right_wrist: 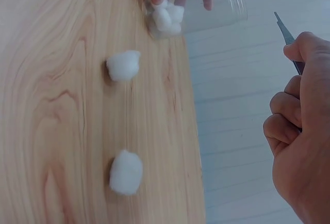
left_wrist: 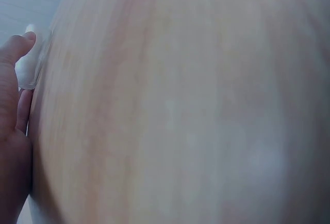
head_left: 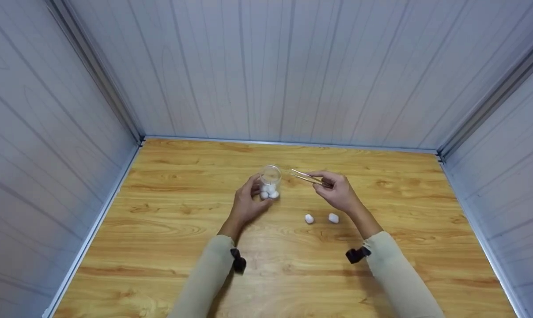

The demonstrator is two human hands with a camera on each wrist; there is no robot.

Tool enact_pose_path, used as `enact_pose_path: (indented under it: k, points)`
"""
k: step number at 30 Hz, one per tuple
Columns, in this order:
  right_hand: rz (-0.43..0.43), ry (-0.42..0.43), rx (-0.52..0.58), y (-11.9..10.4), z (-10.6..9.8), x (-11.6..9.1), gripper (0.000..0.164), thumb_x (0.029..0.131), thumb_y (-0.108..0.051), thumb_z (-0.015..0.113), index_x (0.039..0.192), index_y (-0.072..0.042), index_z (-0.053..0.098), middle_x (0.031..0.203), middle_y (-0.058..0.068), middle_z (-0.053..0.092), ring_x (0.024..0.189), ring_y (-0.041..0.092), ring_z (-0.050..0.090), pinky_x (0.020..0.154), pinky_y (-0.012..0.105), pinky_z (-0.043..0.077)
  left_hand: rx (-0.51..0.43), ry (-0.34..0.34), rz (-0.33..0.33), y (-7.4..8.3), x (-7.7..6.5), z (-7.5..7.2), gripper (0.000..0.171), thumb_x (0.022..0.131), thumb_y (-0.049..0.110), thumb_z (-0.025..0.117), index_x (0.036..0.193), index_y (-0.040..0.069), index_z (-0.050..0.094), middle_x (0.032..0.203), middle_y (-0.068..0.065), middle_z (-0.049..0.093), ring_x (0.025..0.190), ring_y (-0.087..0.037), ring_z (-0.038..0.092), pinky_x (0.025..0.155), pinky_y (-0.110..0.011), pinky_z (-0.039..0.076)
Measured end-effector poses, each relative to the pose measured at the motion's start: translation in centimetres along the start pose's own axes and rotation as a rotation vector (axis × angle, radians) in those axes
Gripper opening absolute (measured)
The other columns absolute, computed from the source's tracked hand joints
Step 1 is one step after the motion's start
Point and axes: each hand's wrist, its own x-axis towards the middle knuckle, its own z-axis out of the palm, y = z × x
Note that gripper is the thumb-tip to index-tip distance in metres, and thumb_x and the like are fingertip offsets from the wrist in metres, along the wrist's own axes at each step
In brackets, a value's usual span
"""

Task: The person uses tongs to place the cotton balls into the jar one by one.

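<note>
A clear jar (head_left: 271, 176) stands upright on the wooden table, with several white cotton balls (right_wrist: 169, 17) at its bottom. My left hand (head_left: 248, 201) holds the jar low down, fingers and thumb around its side. In the left wrist view only part of that hand (left_wrist: 15, 100) and the jar's edge show. To the right of the jar, my right hand (head_left: 335, 191) pinches metal tweezers (head_left: 305, 176), tips pointing left toward the jar's rim with nothing seen between them. Two loose cotton balls, a left one (head_left: 309, 218) and a right one (head_left: 333, 218), lie on the table below the right hand.
The wooden table (head_left: 169, 247) is bounded by pale panel walls (head_left: 266, 75) at the back and both sides. A dark wrist camera (head_left: 238, 261) sits at the left cuff, and another dark camera (head_left: 357, 255) at the right cuff.
</note>
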Motion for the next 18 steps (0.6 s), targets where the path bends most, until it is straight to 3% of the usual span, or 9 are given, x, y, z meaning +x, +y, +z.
enact_pose_path:
  k: [14, 18]
  points:
    - [0.058, -0.012, 0.0, 0.7, -0.9, -2.0, 0.032, 0.106, 0.002, 0.069, 0.134, -0.007, 0.081, 0.064, -0.007, 0.035, 0.057, -0.001, 0.024, 0.057, 0.019, 0.028, 0.004, 0.013, 0.043, -0.4, 0.0, 0.0, 0.083, 0.088, 0.006, 0.093, 0.162, 0.008, 0.054, 0.143, -0.026, 0.07, 0.132, -0.042, 0.075, 0.116, -0.047, 0.066]
    - [0.05, -0.02, -0.024, 0.8, -1.2, -2.6, 0.032, 0.106, 0.002, 0.069, 0.134, -0.007, 0.081, 0.064, -0.007, 0.037, 0.057, -0.001, 0.025, 0.056, 0.019, 0.028, 0.008, 0.012, 0.024, -0.3, 0.0, 0.1, 0.083, 0.089, 0.007, 0.092, 0.162, 0.01, 0.055, 0.144, -0.025, 0.069, 0.133, -0.041, 0.074, 0.116, -0.047, 0.066]
